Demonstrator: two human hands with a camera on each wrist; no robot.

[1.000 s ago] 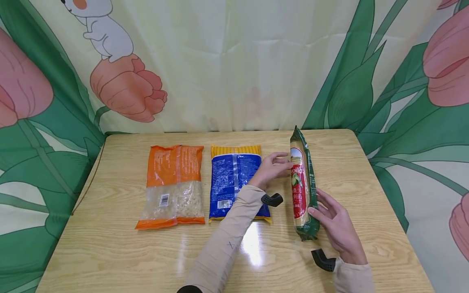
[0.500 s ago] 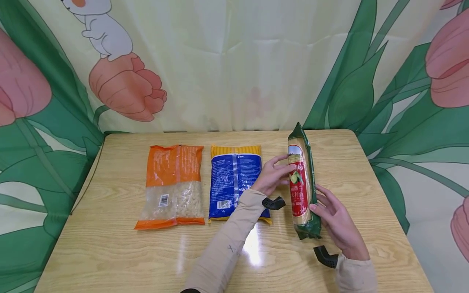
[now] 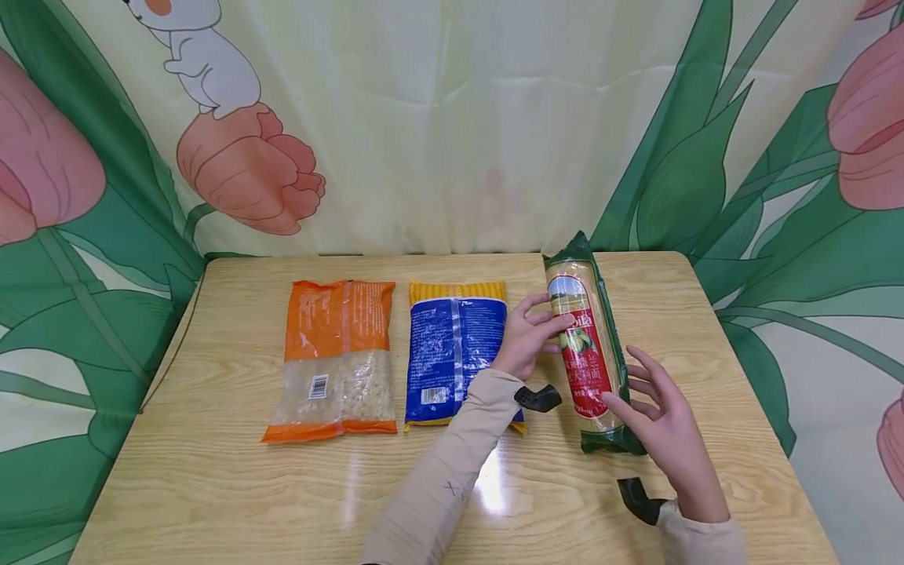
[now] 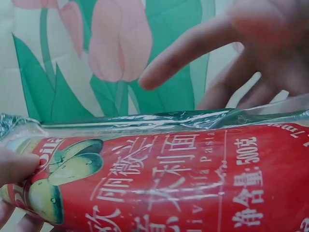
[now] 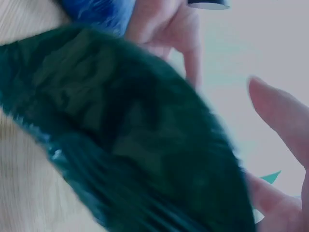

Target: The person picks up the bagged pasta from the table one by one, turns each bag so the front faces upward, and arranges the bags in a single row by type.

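A pack of pasta [image 3: 585,357], green with a red label, stands tilted over the table's right half. My left hand [image 3: 524,344] grips its left edge near the top; in the left wrist view its thumb [image 4: 17,166] lies on the label, with fingertips showing below. My right hand [image 3: 667,424] is beside the lower right edge, its fingers spread and loosely bent. In the left wrist view, one right fingertip [image 4: 149,81] is clear above the pack. The right wrist view shows the green end of the pack [image 5: 125,111], blurred; whether any right finger touches it I cannot tell.
A blue and yellow bag [image 3: 432,337] lies just left of the pasta, partly under my left forearm. Farther left is an orange bag [image 3: 339,337] with a see-through lower half. The wooden table [image 3: 233,486] ends at a printed curtain [image 3: 494,157] behind.
The pasta pack has turned so that its red label faces up more, and its top leans left. My right hand has moved slightly right, its fingers spreading away from the pack.
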